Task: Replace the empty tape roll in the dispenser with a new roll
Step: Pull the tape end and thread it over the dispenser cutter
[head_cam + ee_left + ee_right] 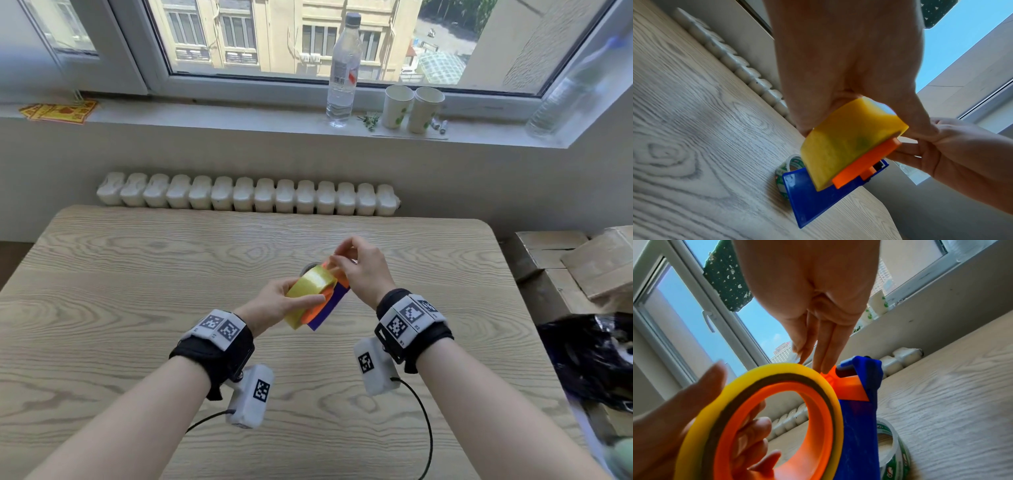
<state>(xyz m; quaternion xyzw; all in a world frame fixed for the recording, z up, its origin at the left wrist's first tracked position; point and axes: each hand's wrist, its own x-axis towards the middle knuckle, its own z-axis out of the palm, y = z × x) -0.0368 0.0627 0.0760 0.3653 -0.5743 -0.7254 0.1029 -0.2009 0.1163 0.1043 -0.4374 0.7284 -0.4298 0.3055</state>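
Observation:
Above the middle of the wooden table (137, 308), my left hand (274, 303) grips a yellow tape roll (310, 291) seated on the orange hub of a blue dispenser (329, 310). Thumb and fingers curl round the roll (842, 146). My right hand (346, 260) is at the dispenser's top front. There its thumb and fingertips (813, 360) pinch together just above the orange part (851, 386), on what looks like the thin loose tape end. A used roll core (791, 165) with green print lies on the table behind the dispenser (813, 199).
A white radiator (246, 193) runs along the table's far edge. On the windowsill stand a water bottle (342, 68) and two paper cups (412, 108). Cardboard boxes (565, 260) and a black bag (592, 356) sit to the right of the table.

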